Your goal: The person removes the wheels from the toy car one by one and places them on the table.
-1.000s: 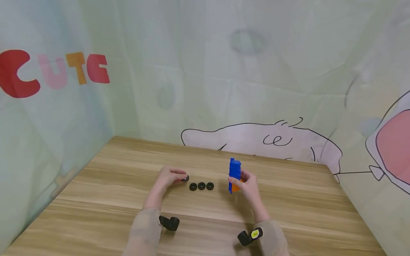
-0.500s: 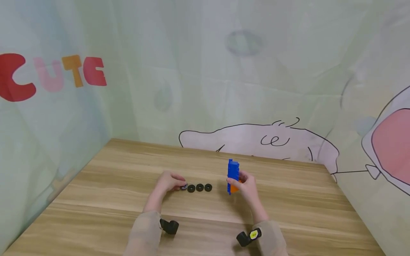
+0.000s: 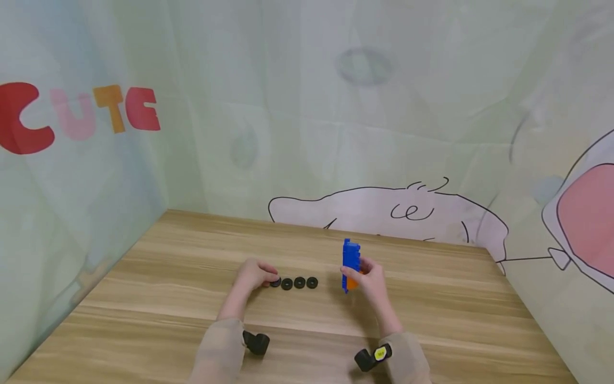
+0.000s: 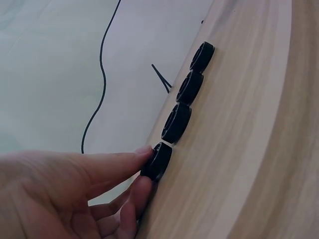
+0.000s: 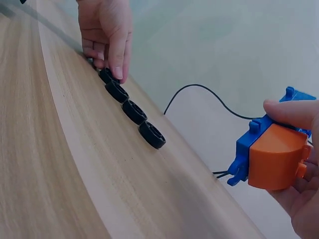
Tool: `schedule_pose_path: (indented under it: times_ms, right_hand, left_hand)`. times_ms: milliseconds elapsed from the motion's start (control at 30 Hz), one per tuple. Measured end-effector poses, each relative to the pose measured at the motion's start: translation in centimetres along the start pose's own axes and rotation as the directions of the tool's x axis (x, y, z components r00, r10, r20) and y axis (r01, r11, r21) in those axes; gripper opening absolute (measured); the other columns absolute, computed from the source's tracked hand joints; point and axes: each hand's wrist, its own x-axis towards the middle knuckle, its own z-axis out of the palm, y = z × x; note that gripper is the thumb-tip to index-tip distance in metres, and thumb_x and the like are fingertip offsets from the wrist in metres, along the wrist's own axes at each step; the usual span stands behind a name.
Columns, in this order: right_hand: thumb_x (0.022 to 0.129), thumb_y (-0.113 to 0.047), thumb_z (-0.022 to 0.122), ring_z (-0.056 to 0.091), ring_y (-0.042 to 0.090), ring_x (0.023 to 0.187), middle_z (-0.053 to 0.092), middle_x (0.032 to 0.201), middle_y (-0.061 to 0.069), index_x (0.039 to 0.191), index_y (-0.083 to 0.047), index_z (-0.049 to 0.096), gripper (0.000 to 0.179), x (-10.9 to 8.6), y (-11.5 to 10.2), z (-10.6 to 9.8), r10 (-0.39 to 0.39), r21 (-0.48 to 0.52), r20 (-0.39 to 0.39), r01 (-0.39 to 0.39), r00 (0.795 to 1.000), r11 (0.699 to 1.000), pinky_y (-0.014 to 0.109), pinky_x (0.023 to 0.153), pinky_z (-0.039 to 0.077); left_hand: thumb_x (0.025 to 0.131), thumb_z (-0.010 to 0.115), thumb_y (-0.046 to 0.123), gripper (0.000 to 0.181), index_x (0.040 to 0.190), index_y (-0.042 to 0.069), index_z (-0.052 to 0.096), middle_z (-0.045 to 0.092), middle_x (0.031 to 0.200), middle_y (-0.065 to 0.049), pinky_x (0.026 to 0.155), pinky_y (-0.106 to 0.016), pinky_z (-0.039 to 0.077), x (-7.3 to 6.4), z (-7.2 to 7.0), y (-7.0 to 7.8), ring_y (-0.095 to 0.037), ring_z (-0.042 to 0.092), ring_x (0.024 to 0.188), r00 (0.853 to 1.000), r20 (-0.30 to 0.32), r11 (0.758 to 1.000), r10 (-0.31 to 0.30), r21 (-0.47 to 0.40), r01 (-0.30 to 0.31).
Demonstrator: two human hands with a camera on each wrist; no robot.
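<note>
My left hand (image 3: pixel 251 274) pinches a small black toy wheel (image 4: pixel 159 163) between thumb and fingers, low on the wooden table. Three more such wheels run on from it in a line: a near one (image 4: pixel 176 123), a middle one (image 4: pixel 190 87) and a far one (image 4: pixel 202 58), all lying flat with their hub holes up. On the other side of the row, my right hand (image 3: pixel 374 281) holds a plastic toy body with a blue base (image 3: pixel 351 256) and an orange rounded block (image 5: pixel 276 158) above the table. The thumb presses its blue part; the palm side hides some of it.
The wood-grain table (image 3: pixel 431 309) reaches back to a pale printed cloth (image 3: pixel 297 133) hung behind and at both sides. A black wrist camera (image 3: pixel 256 343) sits at the left sleeve, another black camera (image 3: pixel 366 359) at the right sleeve.
My left hand has lowered the pinched wheel toward me and set it at the left end of the row. The right hand keeps holding the toy body in nearly the same place.
</note>
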Motion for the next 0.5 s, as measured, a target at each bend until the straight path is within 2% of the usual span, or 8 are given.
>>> schedule_pose_path:
  times_ms: [133, 267, 367, 500]
  right_hand:
    - [0.083, -0.026, 0.077, 0.064, 0.028, 0.096, 0.067, 0.112, 0.025, 0.125, 0.010, 0.059, 0.058, 0.1, -0.2, -0.2, 0.040, -0.060, -0.039, -0.042, 0.998, 0.997, 0.041, 0.088, 0.054]
    - [0.082, -0.029, 0.078, 0.065, 0.036, 0.102, 0.064, 0.118, 0.030, 0.127, 0.013, 0.056, 0.066, 0.1, -0.6, -0.6, 0.078, -0.141, -0.064, -0.086, 0.995, 0.986, 0.046, 0.092, 0.053]
    - [0.082, -0.027, 0.078, 0.063, 0.040, 0.105, 0.062, 0.120, 0.032, 0.126, 0.015, 0.055, 0.064, 0.1, -0.8, -0.9, 0.094, -0.207, -0.071, -0.107, 0.993, 0.973, 0.050, 0.095, 0.051]
    - [0.081, -0.024, 0.079, 0.064, 0.040, 0.101, 0.063, 0.118, 0.033, 0.120, 0.015, 0.059, 0.059, 0.0, -0.8, -1.1, 0.102, -0.303, -0.075, -0.120, 0.992, 0.945, 0.050, 0.091, 0.052]
  left_hand:
    - [0.081, 0.075, 0.000, 0.018, 0.096, -0.008, 0.071, 0.072, 0.088, -0.016, 0.065, -0.027, 0.056, 0.0, 0.0, 0.0, -0.011, 0.064, 0.065, 1.000, -0.007, 1.000, 0.001, 0.007, 0.000]
    - [0.080, 0.076, 0.002, 0.019, 0.096, -0.008, 0.071, 0.072, 0.086, -0.016, 0.063, -0.026, 0.055, 0.0, 0.0, 0.1, -0.011, 0.063, 0.062, 1.000, -0.016, 1.000, 0.003, 0.015, -0.002]
    - [0.081, 0.076, 0.003, 0.019, 0.096, -0.008, 0.071, 0.072, 0.086, -0.016, 0.062, -0.026, 0.055, 0.0, -0.1, 0.1, -0.012, 0.063, 0.062, 1.000, -0.022, 1.000, 0.006, 0.025, -0.006]
    - [0.083, 0.074, 0.006, 0.020, 0.100, -0.006, 0.071, 0.072, 0.090, -0.017, 0.061, -0.024, 0.053, 0.1, -0.1, 0.2, -0.012, 0.063, 0.064, 0.999, -0.036, 0.999, 0.000, 0.050, 0.002]
